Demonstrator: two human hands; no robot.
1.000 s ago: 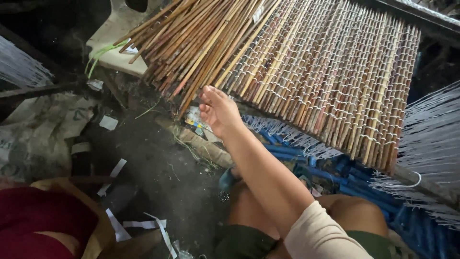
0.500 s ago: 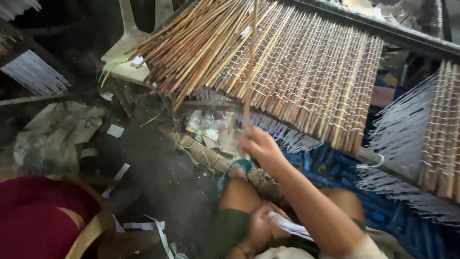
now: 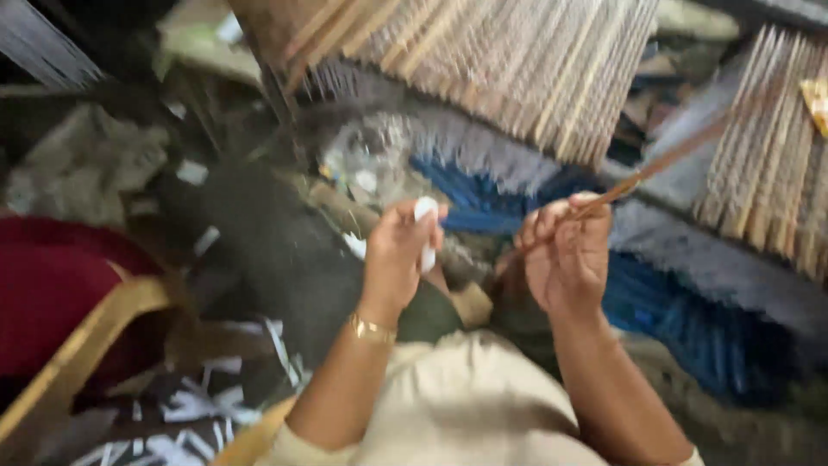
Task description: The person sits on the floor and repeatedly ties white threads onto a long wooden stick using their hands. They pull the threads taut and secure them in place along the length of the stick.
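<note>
At the centre of the frame, the left hand (image 3: 398,250) is raised with its fingers curled round a small white strip (image 3: 426,231), which stands nearly upright in its grip; a thin gold bracelet (image 3: 371,328) circles the wrist below. Just to the right, well apart from the strip, the right hand (image 3: 565,255) is closed on the lower end of a thin brown stick (image 3: 664,161), pinched between thumb and fingers, and the stick slants up toward the upper right of the frame. Across the top hangs a mat of reed sticks (image 3: 517,60) bound with pale thread, and a bundle of blue strands (image 3: 681,319) lies beneath it at right. A red cushion (image 3: 52,285) sits at the left edge. The view is blurred.
</note>
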